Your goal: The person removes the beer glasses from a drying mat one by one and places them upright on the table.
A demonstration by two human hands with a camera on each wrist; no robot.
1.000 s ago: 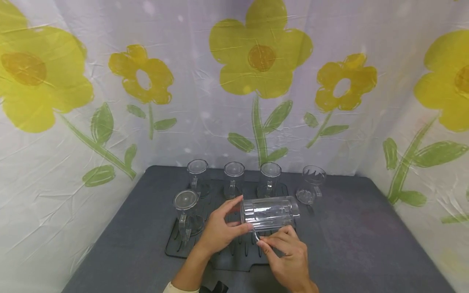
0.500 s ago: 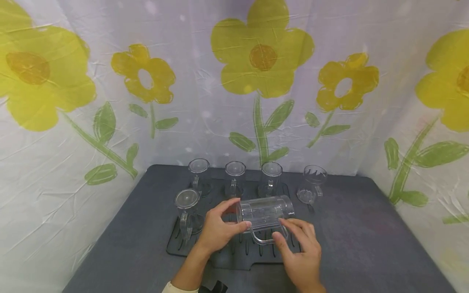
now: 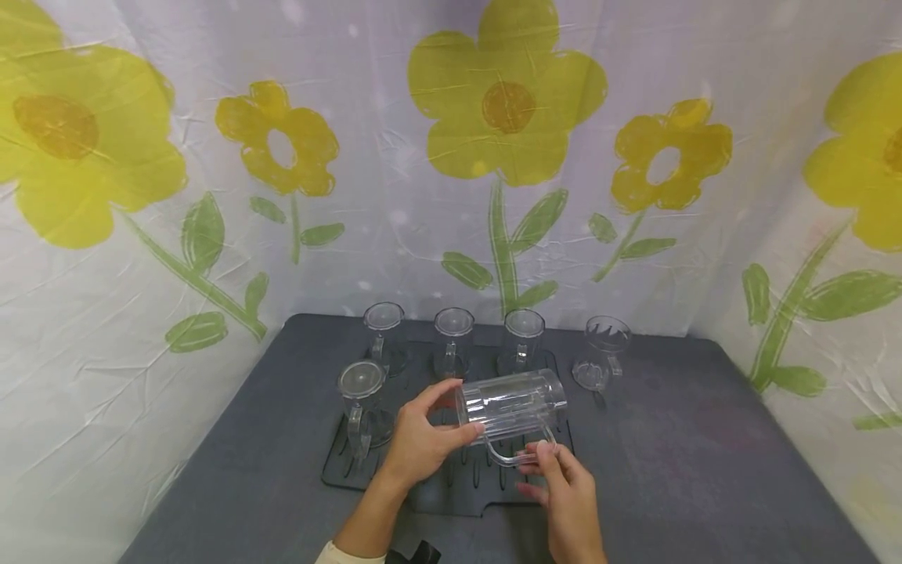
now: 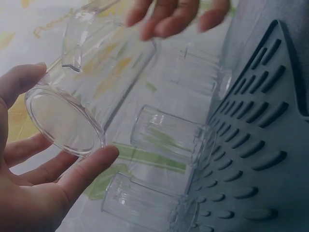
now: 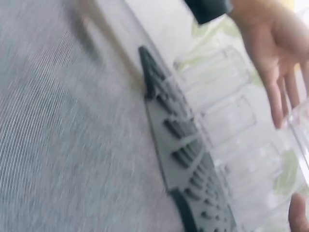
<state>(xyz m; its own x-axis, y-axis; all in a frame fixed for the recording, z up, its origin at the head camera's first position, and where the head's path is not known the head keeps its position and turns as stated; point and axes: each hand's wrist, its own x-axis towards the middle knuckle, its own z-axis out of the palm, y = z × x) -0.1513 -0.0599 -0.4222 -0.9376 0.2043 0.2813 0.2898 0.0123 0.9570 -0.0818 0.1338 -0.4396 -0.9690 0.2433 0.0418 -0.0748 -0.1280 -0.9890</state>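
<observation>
In the head view a clear glass mug (image 3: 510, 403) is held on its side above the black drying mat (image 3: 451, 497). Its mouth faces right and its handle points toward me. My left hand (image 3: 426, 439) grips the base end, thumb on the near side. At the handle's right end, my right hand (image 3: 567, 489) pinches with thumb and finger. The left wrist view shows the mug's round base (image 4: 63, 121) between thumb and fingers. Blurred in the right wrist view, only part of the mug (image 5: 301, 130) appears at the edge.
Several mugs stand base-up on the mat, such as the front-left mug (image 3: 362, 381) and the back-middle mug (image 3: 454, 323). A clear mug (image 3: 606, 337) stands mouth-up right of the mat. Behind the dark table (image 3: 676, 470) hangs a flowered curtain (image 3: 380, 235).
My right hand has let go of the handle, shifted right along the mug, then come back onto the handle. The mug has turned so the handle's loop shows. My left hand keeps its grip.
</observation>
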